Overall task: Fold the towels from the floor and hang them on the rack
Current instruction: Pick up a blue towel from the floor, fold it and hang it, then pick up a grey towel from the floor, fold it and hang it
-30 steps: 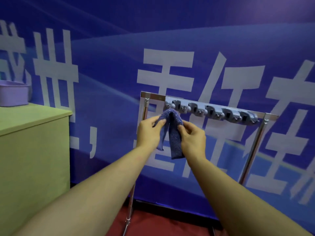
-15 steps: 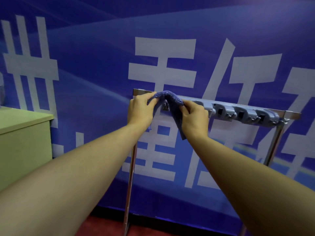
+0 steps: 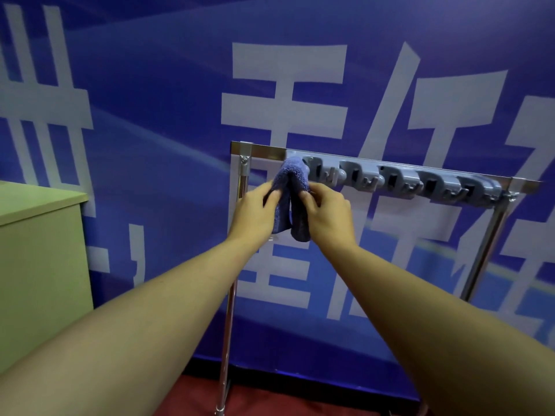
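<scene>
A small folded blue towel (image 3: 292,187) hangs over the leftmost hook of the grey hook strip (image 3: 405,181), which is fixed to the top bar of a metal rack (image 3: 240,175). Its two halves droop down side by side. My left hand (image 3: 255,214) pinches the left half between thumb and fingers. My right hand (image 3: 329,210) pinches the right half. Both hands sit just below the hook, one on each side of the towel. The other hooks on the strip carry nothing.
A green cabinet (image 3: 39,259) stands to the left of the rack. A blue banner wall (image 3: 150,115) with large white characters is right behind the rack. Red floor (image 3: 270,397) shows at the rack's foot.
The towel went up over the left end of the strip and now hangs from the first hook. Both hands slid down from the bar along the towel's sides.
</scene>
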### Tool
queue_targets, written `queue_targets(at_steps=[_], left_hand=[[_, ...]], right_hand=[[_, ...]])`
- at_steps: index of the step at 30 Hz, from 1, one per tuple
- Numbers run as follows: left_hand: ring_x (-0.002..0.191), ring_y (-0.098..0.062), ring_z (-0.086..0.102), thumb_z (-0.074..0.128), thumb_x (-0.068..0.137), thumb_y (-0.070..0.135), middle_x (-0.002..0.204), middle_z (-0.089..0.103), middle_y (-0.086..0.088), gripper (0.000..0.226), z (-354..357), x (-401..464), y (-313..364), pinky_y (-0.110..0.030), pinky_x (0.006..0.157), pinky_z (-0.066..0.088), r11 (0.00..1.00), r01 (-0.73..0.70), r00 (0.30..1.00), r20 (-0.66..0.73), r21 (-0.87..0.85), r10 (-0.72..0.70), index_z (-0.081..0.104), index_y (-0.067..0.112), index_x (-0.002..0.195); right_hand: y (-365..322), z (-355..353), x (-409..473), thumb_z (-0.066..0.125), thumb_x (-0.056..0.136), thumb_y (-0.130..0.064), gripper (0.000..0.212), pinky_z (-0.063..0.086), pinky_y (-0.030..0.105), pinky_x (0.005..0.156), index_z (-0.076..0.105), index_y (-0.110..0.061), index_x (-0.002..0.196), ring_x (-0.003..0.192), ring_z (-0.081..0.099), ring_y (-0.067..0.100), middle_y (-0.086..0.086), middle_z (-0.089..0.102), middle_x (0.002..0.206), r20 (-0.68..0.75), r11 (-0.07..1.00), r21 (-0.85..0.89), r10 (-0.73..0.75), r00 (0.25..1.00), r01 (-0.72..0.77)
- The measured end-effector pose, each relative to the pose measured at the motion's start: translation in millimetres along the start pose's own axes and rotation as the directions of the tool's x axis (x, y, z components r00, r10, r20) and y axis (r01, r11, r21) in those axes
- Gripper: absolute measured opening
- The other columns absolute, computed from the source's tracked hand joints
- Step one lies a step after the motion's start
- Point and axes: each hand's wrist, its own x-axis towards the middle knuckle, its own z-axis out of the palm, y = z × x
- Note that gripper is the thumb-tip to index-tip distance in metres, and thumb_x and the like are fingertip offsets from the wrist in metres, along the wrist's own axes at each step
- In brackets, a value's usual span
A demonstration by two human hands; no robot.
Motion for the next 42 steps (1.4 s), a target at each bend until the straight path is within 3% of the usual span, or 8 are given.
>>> queue_targets(at_steps=[6, 11, 17, 23, 29, 33, 37, 42], left_hand=[[0.109, -0.014, 0.062, 0.040, 0.109, 0.029, 0.116, 0.066, 0.005, 0.035, -4, -11, 5, -0.027, 0.084, 0.051, 1.000, 0.017, 0.998, 0.065, -0.008, -0.017, 0.057, 0.025, 0.139], [0.142, -0.018, 0.043, 0.038, 0.108, 0.037, 0.157, 0.043, 0.003, 0.048, -11, -27, -5, -0.040, 0.114, 0.039, 0.996, 0.090, 0.996, 0.014, 0.016, -0.090, 0.035, 0.028, 0.155], [0.146, -0.021, 0.039, 0.042, 0.105, 0.046, 0.159, 0.040, -0.001, 0.053, -5, -122, -50, -0.046, 0.120, 0.033, 0.952, 0.306, 0.947, 0.097, 0.025, -0.307, 0.035, 0.031, 0.155], [0.140, -0.016, 0.045, 0.049, 0.104, 0.038, 0.151, 0.051, -0.002, 0.047, 23, -252, -88, -0.042, 0.118, 0.035, 0.930, 0.362, 0.904, 0.216, 0.072, -0.368, 0.048, 0.022, 0.148], [0.135, -0.012, 0.050, 0.054, 0.103, 0.031, 0.145, 0.056, 0.001, 0.042, 55, -365, -125, -0.040, 0.115, 0.039, 0.877, 0.472, 0.818, 0.328, 0.087, -0.472, 0.054, 0.021, 0.144], [0.133, -0.013, 0.051, 0.054, 0.103, 0.028, 0.143, 0.055, 0.004, 0.041, 70, -423, -156, -0.025, 0.110, 0.038, 0.816, 0.556, 0.736, 0.365, 0.157, -0.571, 0.053, 0.021, 0.144], [0.134, -0.016, 0.051, 0.056, 0.102, 0.029, 0.145, 0.056, -0.002, 0.044, 84, -472, -196, -0.036, 0.115, 0.038, 0.746, 0.629, 0.638, 0.402, 0.219, -0.656, 0.053, 0.019, 0.144], [0.136, -0.020, 0.050, 0.059, 0.100, 0.031, 0.142, 0.059, -0.003, 0.044, 94, -525, -239, -0.034, 0.115, 0.037, 0.725, 0.583, 0.587, 0.428, 0.366, -0.688, 0.057, 0.016, 0.141]], right_hand=[[-4, -11, -8, 0.046, 0.105, -0.035, 0.038, 0.054, 0.042, 0.095, 0.058, -0.022, 0.138, 0.110, 0.066, 0.019, 0.000, 0.072, 0.121, 0.076, 1.000, 0.031, -0.002, 0.997, 0.000], [-5, -26, -26, 0.042, 0.106, -0.039, 0.045, 0.050, 0.042, 0.103, 0.046, -0.023, 0.148, 0.125, 0.059, 0.020, 0.003, 0.062, 0.137, 0.072, 0.999, 0.029, 0.010, 0.997, -0.012], [38, -34, -110, 0.040, 0.105, -0.046, 0.052, 0.041, 0.045, 0.112, 0.038, -0.025, 0.153, 0.139, 0.046, 0.020, -0.002, 0.048, 0.152, 0.171, 0.995, -0.062, 0.093, 0.981, -0.083], [103, -24, -227, 0.047, 0.103, -0.045, 0.052, 0.039, 0.037, 0.110, 0.043, -0.024, 0.151, 0.140, 0.046, 0.018, -0.001, 0.051, 0.151, 0.260, 0.970, -0.161, 0.220, 0.940, -0.183], [169, 0, -336, 0.052, 0.102, -0.040, 0.051, 0.036, 0.029, 0.111, 0.046, -0.020, 0.149, 0.139, 0.047, 0.017, 0.000, 0.051, 0.151, 0.343, 0.933, -0.189, 0.354, 0.870, -0.305], [213, 11, -398, 0.053, 0.102, -0.036, 0.051, 0.034, 0.028, 0.112, 0.047, -0.015, 0.148, 0.139, 0.047, 0.019, 0.003, 0.051, 0.151, 0.384, 0.885, -0.215, 0.465, 0.798, -0.412], [259, 18, -456, 0.053, 0.101, -0.039, 0.054, 0.036, 0.031, 0.112, 0.044, -0.018, 0.150, 0.139, 0.046, 0.019, 0.001, 0.049, 0.152, 0.433, 0.818, -0.283, 0.574, 0.695, -0.500], [299, 34, -511, 0.051, 0.101, -0.041, 0.057, 0.034, 0.032, 0.110, 0.040, -0.018, 0.152, 0.142, 0.043, 0.024, 0.006, 0.045, 0.155, 0.506, 0.773, -0.453, 0.633, 0.586, -0.443]])
